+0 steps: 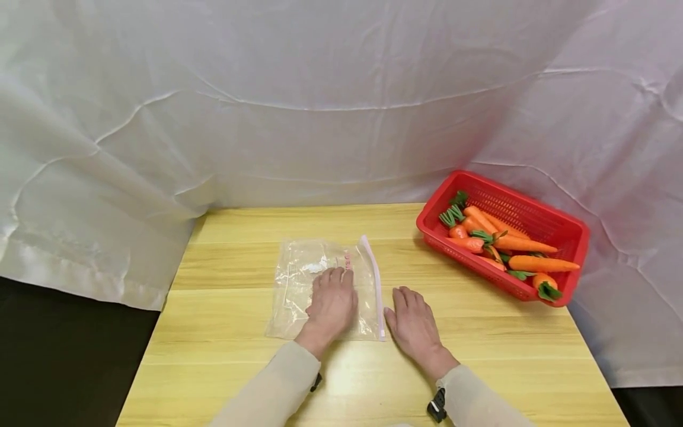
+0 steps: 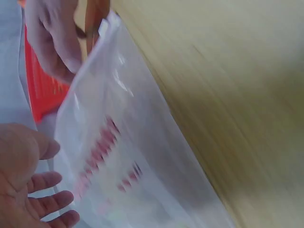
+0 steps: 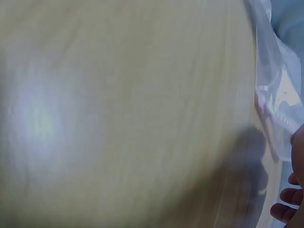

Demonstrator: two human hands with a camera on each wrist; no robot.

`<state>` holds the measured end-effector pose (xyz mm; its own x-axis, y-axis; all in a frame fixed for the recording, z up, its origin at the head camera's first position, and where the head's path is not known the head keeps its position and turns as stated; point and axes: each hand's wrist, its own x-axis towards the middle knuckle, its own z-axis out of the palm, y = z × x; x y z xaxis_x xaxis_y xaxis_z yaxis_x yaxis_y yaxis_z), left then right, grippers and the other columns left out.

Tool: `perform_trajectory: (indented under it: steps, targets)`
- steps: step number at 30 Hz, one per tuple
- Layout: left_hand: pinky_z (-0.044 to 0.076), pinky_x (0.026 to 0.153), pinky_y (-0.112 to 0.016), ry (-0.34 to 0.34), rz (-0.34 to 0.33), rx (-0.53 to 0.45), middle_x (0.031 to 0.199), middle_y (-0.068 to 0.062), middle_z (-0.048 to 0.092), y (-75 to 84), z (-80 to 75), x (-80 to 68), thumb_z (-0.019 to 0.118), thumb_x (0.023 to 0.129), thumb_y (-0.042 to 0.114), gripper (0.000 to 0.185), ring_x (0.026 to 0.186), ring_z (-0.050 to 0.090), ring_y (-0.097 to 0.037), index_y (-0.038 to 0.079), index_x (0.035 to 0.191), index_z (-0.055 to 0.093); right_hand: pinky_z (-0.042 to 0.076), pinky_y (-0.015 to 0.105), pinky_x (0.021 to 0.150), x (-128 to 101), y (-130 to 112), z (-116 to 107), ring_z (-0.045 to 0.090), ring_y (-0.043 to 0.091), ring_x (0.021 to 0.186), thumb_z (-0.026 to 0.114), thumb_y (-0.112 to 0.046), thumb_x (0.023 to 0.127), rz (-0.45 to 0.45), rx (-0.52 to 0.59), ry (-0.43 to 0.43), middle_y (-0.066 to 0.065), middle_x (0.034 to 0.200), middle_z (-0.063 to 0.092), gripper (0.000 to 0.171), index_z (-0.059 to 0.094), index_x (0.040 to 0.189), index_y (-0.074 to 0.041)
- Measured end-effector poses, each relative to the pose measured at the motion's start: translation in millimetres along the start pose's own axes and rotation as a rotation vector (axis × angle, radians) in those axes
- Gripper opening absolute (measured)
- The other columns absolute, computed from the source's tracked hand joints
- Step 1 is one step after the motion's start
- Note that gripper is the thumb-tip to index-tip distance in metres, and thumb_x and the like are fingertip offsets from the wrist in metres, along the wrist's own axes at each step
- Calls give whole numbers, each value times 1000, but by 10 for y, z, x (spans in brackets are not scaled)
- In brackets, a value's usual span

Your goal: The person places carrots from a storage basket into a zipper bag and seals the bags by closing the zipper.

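A clear zip-lock bag (image 1: 304, 279) with red print lies flat on the wooden table (image 1: 235, 367). My left hand (image 1: 332, 302) rests palm down on the bag, fingers straight. My right hand (image 1: 413, 320) lies flat on the table just right of the bag's zip strip (image 1: 375, 279). The left wrist view shows the bag (image 2: 128, 156) up close, with my left fingers (image 2: 47, 199) at the lower left and my right hand (image 2: 52, 38) beyond it. In the blurred right wrist view the bag's edge (image 3: 275, 109) and my right fingertips (image 3: 285, 209) show at the right.
A red plastic basket (image 1: 565, 237) holding several orange carrots (image 1: 512, 243) with green tops stands at the table's back right. A white sheet (image 1: 320, 107) drapes behind and to both sides. The table's left edge drops to dark floor.
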<state>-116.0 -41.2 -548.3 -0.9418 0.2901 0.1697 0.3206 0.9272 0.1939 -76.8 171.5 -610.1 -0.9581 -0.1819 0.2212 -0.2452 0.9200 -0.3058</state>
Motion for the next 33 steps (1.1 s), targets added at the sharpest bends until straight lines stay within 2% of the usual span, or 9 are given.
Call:
perform_trajectory:
  steps: [4, 9, 13, 16, 21, 24, 29, 33]
  targets:
    - [49, 99, -48, 15, 4, 62, 123, -11, 66, 242, 99, 120, 66, 99, 44, 46, 117, 59, -32, 9, 129, 64, 51, 62, 99, 16, 89, -11, 56, 46, 127, 64, -32, 102, 10, -36, -7, 27, 141, 56, 56, 54, 143, 5]
    - [49, 83, -46, 21, -24, 152, 109, -10, 61, 449, 288, 254, 65, 95, 60, 57, 103, 57, -30, 9, 120, 62, 52, 62, 98, 35, 121, 23, 57, 47, 126, 68, -31, 101, 10, -55, 18, 27, 140, 57, 56, 55, 141, 6]
    - [50, 73, -45, 19, -61, 175, 103, -11, 56, 522, 392, 321, 68, 91, 62, 59, 96, 55, -30, 8, 113, 58, 50, 63, 100, 57, 108, 57, 57, 47, 126, 67, -31, 101, 5, -52, 19, 27, 139, 58, 55, 56, 140, 6]
    - [51, 73, -47, -13, -97, 159, 103, -11, 54, 547, 420, 361, 72, 89, 57, 57, 97, 54, -31, 7, 112, 55, 49, 63, 102, 63, 91, 68, 56, 46, 126, 67, -32, 101, -2, -49, 15, 27, 138, 58, 56, 56, 140, 6]
    - [53, 71, -46, -52, -128, 155, 102, -10, 53, 559, 413, 390, 71, 89, 48, 49, 97, 53, -30, 7, 112, 54, 48, 63, 101, 64, 71, 72, 57, 46, 124, 69, -31, 99, -8, -47, 28, 26, 137, 59, 55, 57, 139, 5]
    - [53, 65, -44, -41, -137, 163, 99, -10, 54, 551, 367, 385, 71, 88, 46, 47, 95, 54, -29, 7, 110, 55, 48, 63, 101, 77, 53, 63, 57, 46, 124, 69, -32, 99, -1, -44, 20, 26, 137, 59, 55, 57, 139, 4]
    - [55, 60, -40, -45, -136, 152, 98, -10, 56, 522, 220, 375, 71, 91, 43, 42, 93, 57, -28, 7, 109, 57, 48, 64, 101, 108, 35, 45, 56, 46, 126, 68, -33, 100, 18, -32, 2, 25, 139, 58, 55, 57, 141, 3]
    - [55, 60, -38, -58, -134, 179, 96, -8, 59, 462, 114, 383, 67, 95, 41, 35, 90, 58, -25, 8, 107, 61, 47, 65, 102, 125, 28, 35, 55, 46, 127, 68, -32, 100, 21, -27, 1, 25, 140, 58, 55, 56, 141, 3]
